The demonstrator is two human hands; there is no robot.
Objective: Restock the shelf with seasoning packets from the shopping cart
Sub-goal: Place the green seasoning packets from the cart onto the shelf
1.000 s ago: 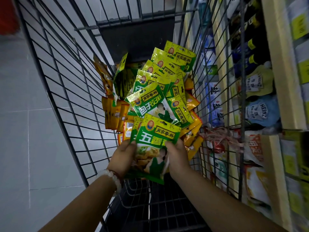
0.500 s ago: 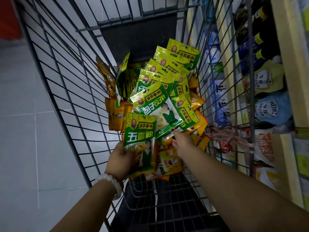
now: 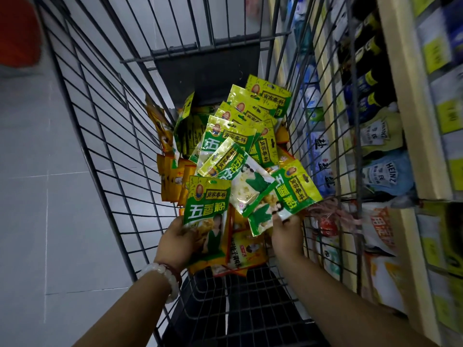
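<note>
Both hands reached down into the wire shopping cart. The left hand gripped a green five-spice powder packet by its lower edge, fingers clamped on it so that it stood upright with its printed face toward the camera; an orange packet lay pressed behind it in the same grip. A white bead bracelet circled the left wrist.

The right hand pinched the bottom corner of a second green five-spice powder packet, which tilted up and to the right from the fingers, closed on it. A tilted green and white seasoning packet lay just to the left of those fingers, overlapping the held one; whether the hand also gripped it could not be told.

Beyond both sets of fingers, farther into the cart, a heap of green seasoning packets leaned against the right-hand wire wall. To the left of that heap, above the left fingers, orange packets stood on edge in a row. Another orange packet lay flat on the cart floor between the two hands.

Outside the cart, to the right of the right fingers, stood the shelf, carrying blue Heinz pouches, dark bottles and white bagged goods lower down. Grey floor tiles lay to the left of the left fingers.
</note>
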